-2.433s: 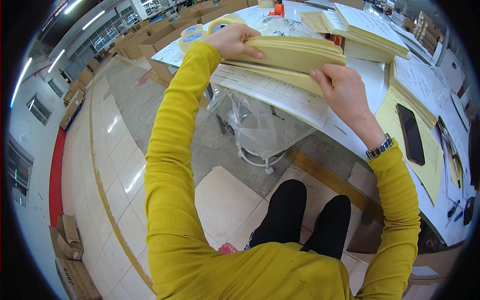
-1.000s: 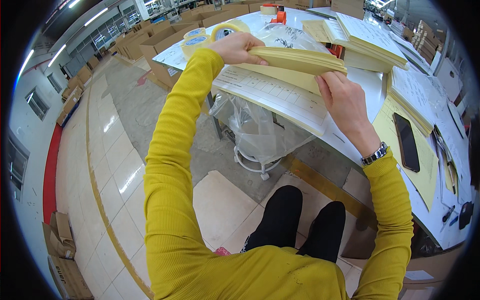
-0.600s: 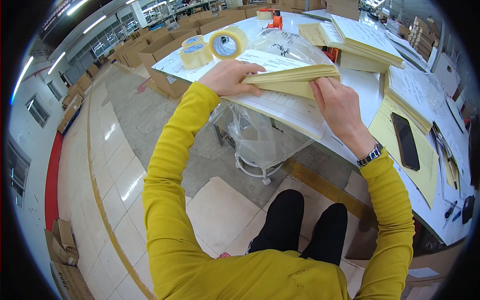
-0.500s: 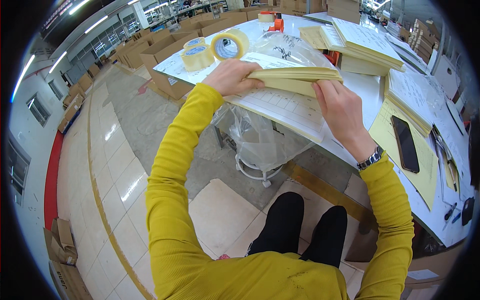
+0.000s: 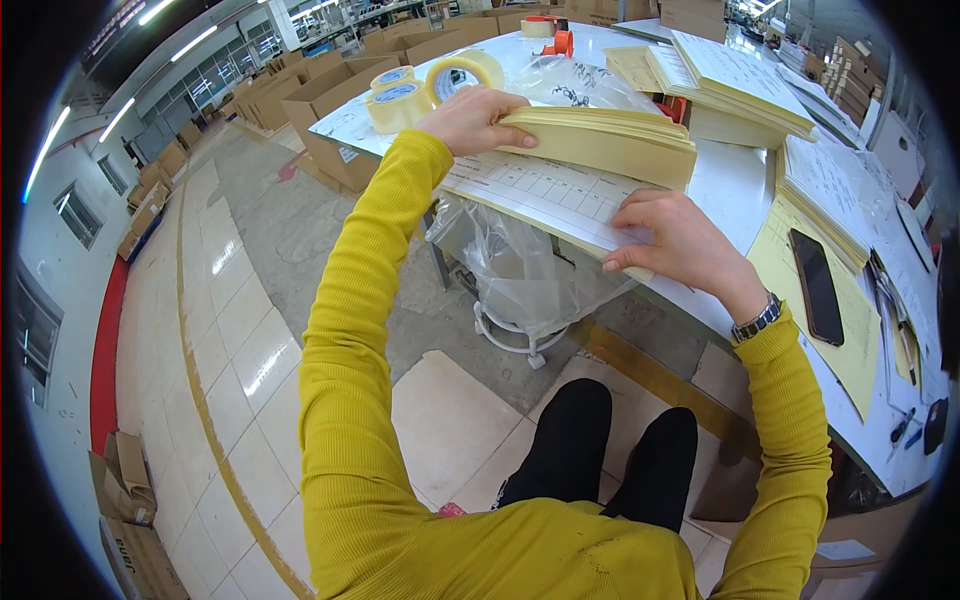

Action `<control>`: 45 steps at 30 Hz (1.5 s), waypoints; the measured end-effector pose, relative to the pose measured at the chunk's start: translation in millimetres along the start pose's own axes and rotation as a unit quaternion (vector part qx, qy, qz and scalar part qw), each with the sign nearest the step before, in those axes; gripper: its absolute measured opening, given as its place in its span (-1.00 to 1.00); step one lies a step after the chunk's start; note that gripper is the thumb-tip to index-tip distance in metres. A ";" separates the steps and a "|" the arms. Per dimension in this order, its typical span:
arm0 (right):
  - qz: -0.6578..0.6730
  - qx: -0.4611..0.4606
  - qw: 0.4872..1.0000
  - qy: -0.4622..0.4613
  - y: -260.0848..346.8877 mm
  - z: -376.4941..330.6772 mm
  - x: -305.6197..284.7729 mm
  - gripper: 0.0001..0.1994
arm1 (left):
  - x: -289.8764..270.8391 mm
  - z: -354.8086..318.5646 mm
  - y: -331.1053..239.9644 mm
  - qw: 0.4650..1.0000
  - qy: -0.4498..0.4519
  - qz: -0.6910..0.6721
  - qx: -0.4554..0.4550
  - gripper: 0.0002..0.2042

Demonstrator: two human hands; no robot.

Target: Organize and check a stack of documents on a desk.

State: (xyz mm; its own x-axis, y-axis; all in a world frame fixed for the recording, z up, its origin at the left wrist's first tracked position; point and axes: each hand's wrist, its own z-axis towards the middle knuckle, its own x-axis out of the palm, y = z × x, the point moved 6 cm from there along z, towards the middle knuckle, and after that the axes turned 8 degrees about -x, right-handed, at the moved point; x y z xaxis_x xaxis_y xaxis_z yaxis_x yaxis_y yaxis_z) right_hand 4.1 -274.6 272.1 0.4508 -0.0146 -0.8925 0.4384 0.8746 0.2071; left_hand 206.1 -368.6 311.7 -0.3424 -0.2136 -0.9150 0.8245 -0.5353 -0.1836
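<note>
Left hand (image 5: 475, 122): clamped on the left end of the pale yellow paper sheaf (image 5: 605, 148), thumb on the near face, fingers behind.
Paper sheaf: several layers thick, tilted up, layered edges on top, over the far part of the printed form (image 5: 560, 195); whether its lower edge touches that form, I cannot tell.
Right hand (image 5: 680, 240): thumb and fingers curved and apart, at the right end of the printed form, clear of the sheaf; contact with the form cannot be made out.
Printed form: white with a ruled grid, face up along the near edge of the white table (image 5: 732, 185).
Right wrist: metal-link wristwatch (image 5: 758, 318), just below the yellow cuff.
Beyond the left hand: a clear tape roll (image 5: 487, 68) on its side, beside two stacked tape rolls (image 5: 398, 108).
Beyond the sheaf: a clear plastic bag (image 5: 575, 80) with black marker strokes, and an orange tape dispenser (image 5: 562, 44).
Table's right side: stacked forms (image 5: 740, 85); nearer, a dark smartphone (image 5: 817, 287) on a yellow sheet (image 5: 850, 365).
Under the near edge: a hanging plastic sack (image 5: 500, 265) above a white castered base (image 5: 515, 347).
</note>
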 end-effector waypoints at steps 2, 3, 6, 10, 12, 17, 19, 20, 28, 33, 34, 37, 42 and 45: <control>0.012 0.008 1.000 0.001 -3.2 0.5 -3.0 -0.65 | 0.2 -1.6 -2.0 1.000 0.002 0.003 0.001 -0.62; 0.016 0.015 1.000 -0.006 -6.2 0.7 -5.6 -0.71 | 0.4 -2.7 -2.3 1.000 0.004 0.006 0.000 -0.62; -0.061 0.022 0.995 -0.081 -7.3 0.8 -14.1 -0.80 | 1.8 -4.2 -0.7 1.000 0.006 -0.007 0.019 -0.61; -0.177 -0.003 0.958 -0.227 -2.7 -2.5 -20.4 -0.81 | -1.0 -3.6 -4.1 1.000 0.022 0.005 0.016 -0.60; -0.189 0.008 0.955 -0.227 -1.7 -3.2 -18.7 -0.82 | -0.8 -5.6 -5.2 0.999 0.029 0.020 -0.010 -0.59; -0.219 0.037 0.946 -0.236 -4.1 -2.9 -17.3 -0.81 | 13.2 -22.1 -9.0 0.997 0.016 -0.058 0.055 -0.57; -0.220 0.058 0.955 -0.189 -5.4 -1.2 -9.3 -0.87 | 17.3 -33.2 -12.6 0.999 -0.005 0.011 0.045 -0.60; -0.220 0.060 0.955 -0.188 -3.7 -1.9 -8.4 -0.87 | 16.3 -33.5 -13.2 0.994 -0.037 0.021 0.097 -0.65; -0.104 -0.125 0.981 -0.108 38.7 -2.0 7.1 -0.74 | 0.8 -23.0 -19.9 0.980 -0.172 0.055 0.087 -0.66; -0.018 -0.014 0.999 -0.027 1.6 -1.2 11.8 -0.64 | 13.9 -43.8 -43.7 0.930 -0.205 0.195 0.236 -0.70; -0.009 -0.002 1.000 -0.018 -0.6 -0.7 11.8 -0.63 | 17.2 -45.7 -46.3 0.931 -0.196 0.210 0.224 -0.69; -0.004 -0.018 0.999 -0.032 -3.0 1.0 10.1 -0.65 | 18.8 -43.1 -43.5 0.933 -0.134 0.251 0.221 -0.71; 0.010 0.001 0.999 -0.050 -0.1 3.5 2.9 -0.75 | 11.1 -35.2 -37.5 0.973 -0.025 0.169 0.155 -0.74; -0.061 -0.034 0.987 -0.148 8.2 4.2 -7.7 -0.78 | 5.5 -33.3 -38.2 0.979 0.011 0.133 0.155 -0.67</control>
State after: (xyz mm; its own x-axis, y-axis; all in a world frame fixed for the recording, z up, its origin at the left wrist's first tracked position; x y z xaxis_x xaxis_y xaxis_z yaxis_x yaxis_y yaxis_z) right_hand 7.5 -269.4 282.3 0.6096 -0.2541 -0.7509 0.4551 0.8877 0.0691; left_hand 187.8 -322.1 301.7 -0.1216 -0.3636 -0.9236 0.7061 -0.6857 0.1769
